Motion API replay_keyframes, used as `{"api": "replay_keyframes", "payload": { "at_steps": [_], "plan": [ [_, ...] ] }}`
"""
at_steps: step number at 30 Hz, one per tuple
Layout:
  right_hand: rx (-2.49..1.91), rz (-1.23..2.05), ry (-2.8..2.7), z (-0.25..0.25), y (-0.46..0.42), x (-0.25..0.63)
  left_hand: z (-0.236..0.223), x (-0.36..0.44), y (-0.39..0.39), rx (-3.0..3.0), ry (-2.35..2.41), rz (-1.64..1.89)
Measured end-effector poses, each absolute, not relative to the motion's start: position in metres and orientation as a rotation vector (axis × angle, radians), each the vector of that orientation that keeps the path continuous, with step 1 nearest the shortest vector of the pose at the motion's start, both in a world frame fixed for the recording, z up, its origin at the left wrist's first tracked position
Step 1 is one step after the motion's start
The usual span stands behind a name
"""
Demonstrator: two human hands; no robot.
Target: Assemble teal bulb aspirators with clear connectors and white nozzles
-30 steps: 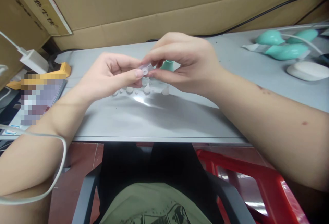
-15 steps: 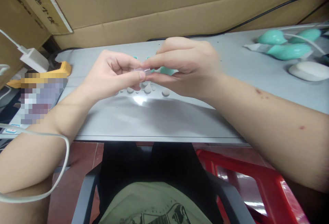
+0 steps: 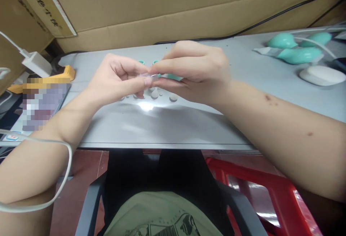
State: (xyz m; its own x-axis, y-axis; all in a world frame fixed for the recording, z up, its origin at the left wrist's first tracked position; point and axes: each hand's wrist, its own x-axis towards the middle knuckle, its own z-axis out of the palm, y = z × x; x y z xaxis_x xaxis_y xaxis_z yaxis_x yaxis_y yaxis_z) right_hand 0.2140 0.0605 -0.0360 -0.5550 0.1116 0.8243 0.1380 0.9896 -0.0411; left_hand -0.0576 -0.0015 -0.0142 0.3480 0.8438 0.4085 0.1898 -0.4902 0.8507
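Note:
Above the grey table my left hand (image 3: 119, 77) pinches a small clear, faintly purple piece (image 3: 153, 77) between thumb and fingers. My right hand (image 3: 194, 71) comes in from the other side, its thumb and fingertips closed on the right end of the same piece. Most of the piece is hidden by the fingers, so its kind cannot be made out. Beneath and behind the hands lie several small whitish round pieces (image 3: 154, 94) and some turquoise parts (image 3: 173, 77), partly covered by my right hand.
Turquoise egg-shaped items (image 3: 300, 55) and a white mouse-like object (image 3: 321, 75) lie at the right on the grey table (image 3: 167, 127). To the left are a white charger (image 3: 37, 64), a yellow object (image 3: 69, 73) and a white cable (image 3: 70, 156) by my forearm. A red stool (image 3: 281, 189) stands below.
Both hands stay together on the small clear piece, with only a slight shift of my right hand. The view has turned slightly, moving the right-hand items a little left.

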Motion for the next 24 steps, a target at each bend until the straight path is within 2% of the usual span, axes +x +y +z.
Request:
{"api": "replay_keyframes", "payload": {
  "at_steps": [9,16,21,24],
  "plan": [
    [-0.062,0.020,-2.055,-0.045,0.059,0.207,-0.005,-0.051,-0.007,1.808,0.883,1.145],
    [-0.239,0.420,-2.132,-0.012,0.090,0.239,-0.015,-0.077,0.010,1.848,0.802,1.205],
    [-0.406,0.659,-2.283,-0.021,0.150,0.270,-0.024,-0.094,0.033,1.977,0.905,1.364],
    [-0.464,0.840,-2.382,-0.030,0.165,0.274,-0.029,-0.097,0.041,2.008,0.916,1.342]
  ]
}}
